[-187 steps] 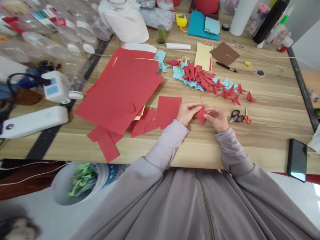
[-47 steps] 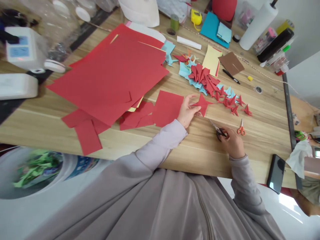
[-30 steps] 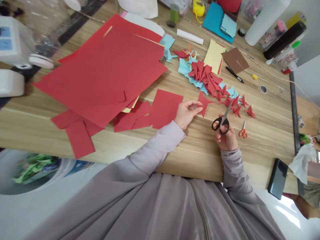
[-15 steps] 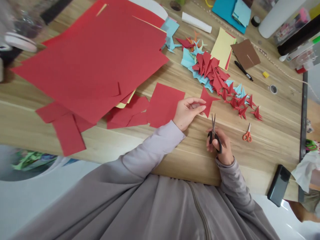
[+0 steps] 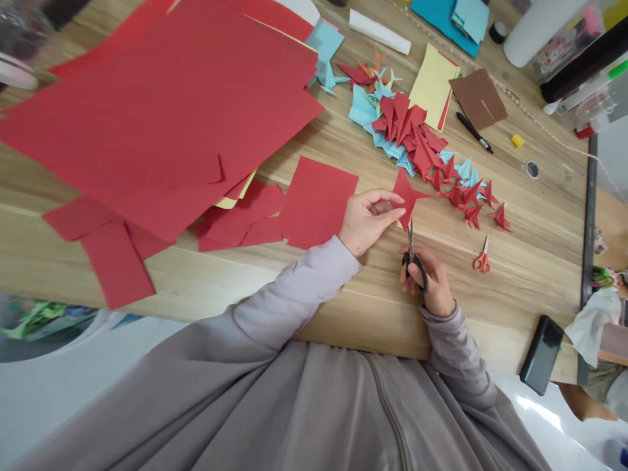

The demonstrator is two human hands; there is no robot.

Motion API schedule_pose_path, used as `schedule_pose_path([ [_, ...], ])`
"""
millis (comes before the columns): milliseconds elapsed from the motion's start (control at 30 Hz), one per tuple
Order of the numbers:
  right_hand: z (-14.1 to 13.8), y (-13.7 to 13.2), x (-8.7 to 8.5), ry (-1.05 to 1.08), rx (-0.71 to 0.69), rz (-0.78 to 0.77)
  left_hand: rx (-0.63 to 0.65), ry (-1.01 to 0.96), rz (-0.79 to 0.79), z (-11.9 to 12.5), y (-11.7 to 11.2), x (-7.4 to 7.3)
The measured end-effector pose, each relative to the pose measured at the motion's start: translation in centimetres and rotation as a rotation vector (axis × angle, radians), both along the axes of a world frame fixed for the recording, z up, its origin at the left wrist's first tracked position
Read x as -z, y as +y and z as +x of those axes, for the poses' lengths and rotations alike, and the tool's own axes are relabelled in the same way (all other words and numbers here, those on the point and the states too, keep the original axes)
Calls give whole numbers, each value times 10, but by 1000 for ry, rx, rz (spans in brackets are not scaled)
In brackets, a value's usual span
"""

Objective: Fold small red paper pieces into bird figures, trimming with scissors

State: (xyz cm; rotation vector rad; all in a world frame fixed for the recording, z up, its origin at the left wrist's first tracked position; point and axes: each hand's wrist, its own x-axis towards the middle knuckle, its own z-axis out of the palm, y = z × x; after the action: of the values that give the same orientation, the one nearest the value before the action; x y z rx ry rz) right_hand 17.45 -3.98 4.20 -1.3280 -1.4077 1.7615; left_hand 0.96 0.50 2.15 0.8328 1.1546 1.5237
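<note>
My left hand (image 5: 367, 218) pinches a folded red paper piece (image 5: 406, 196) with pointed tips, holding it just above the wooden table (image 5: 343, 288). My right hand (image 5: 426, 282) is closed on black-handled scissors (image 5: 411, 252), whose blades point up at the lower tip of the red piece. A red paper square (image 5: 316, 203) lies just left of my left hand.
A row of folded red and light-blue paper shapes (image 5: 422, 150) runs behind my hands. Big red sheets (image 5: 161, 111) and offcuts (image 5: 112, 261) cover the left. Small orange scissors (image 5: 482, 258), a black pen (image 5: 473, 132), yellow paper (image 5: 432, 85), brown paper (image 5: 478, 98) and a phone (image 5: 541, 353) lie to the right.
My right hand picked up the black scissors from the table, turned them blades-up and brought them to the lower tip of the folded red piece. My left hand kept holding the piece.
</note>
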Motion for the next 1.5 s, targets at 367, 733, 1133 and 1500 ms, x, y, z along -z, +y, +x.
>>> schedule_pose_path([
  [367,-2,0,1,-47,0,-38,-26,33,-9,2,0,1],
  [733,0,0,3,-40,-6,-26,-51,90,27,4,-1,1],
  [1133,-1,1,1,-57,-7,-20,-31,44,8,5,0,3],
  [1500,1,1,4,-47,-8,-14,-16,61,7,4,-2,0],
])
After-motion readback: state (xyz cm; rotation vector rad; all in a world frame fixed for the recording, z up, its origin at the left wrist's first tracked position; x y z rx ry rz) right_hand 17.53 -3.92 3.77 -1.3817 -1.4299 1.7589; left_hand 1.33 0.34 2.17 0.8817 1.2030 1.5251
